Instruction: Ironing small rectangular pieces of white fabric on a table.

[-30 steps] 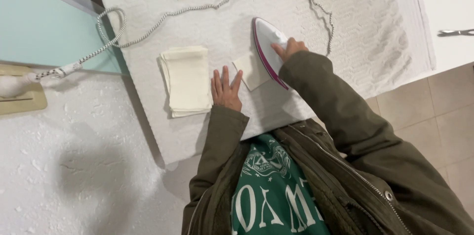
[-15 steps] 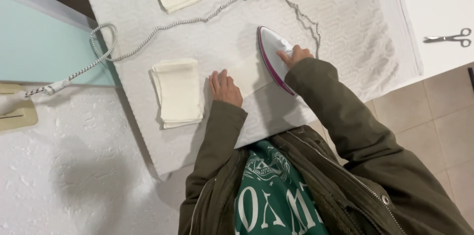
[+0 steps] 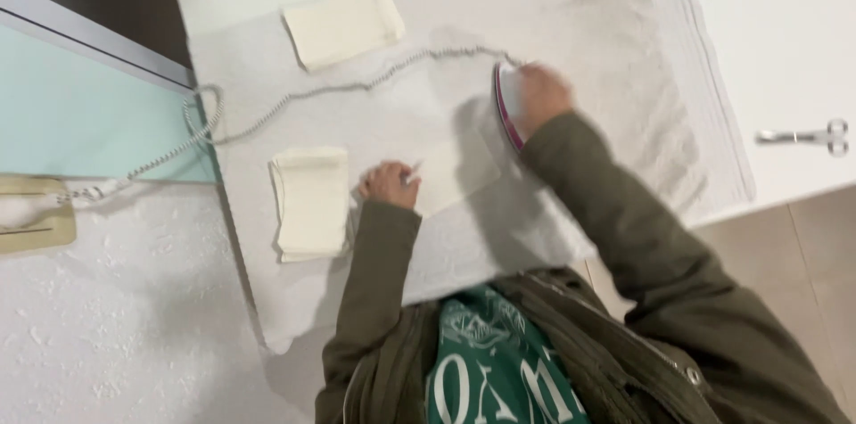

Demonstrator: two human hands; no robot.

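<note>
While the right hand (image 3: 541, 96) is gripping the iron (image 3: 510, 103), fingers wrapped on its handle, the left hand (image 3: 389, 183) is pinching the cream cloth piece (image 3: 456, 172) beside the iron; judging so, pressing is underway, needing a flat cloth next.

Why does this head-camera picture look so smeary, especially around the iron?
Head view: the whole frame is softened by motion blur, worst at the right hand and the iron, whose outlines streak. The left hand at the small cloth piece is blurred too. The folded cloth stack is somewhat crisper. Lighting is soft and even, no glare; a dim shadow lies beside the sleeves on the white towel.
</note>
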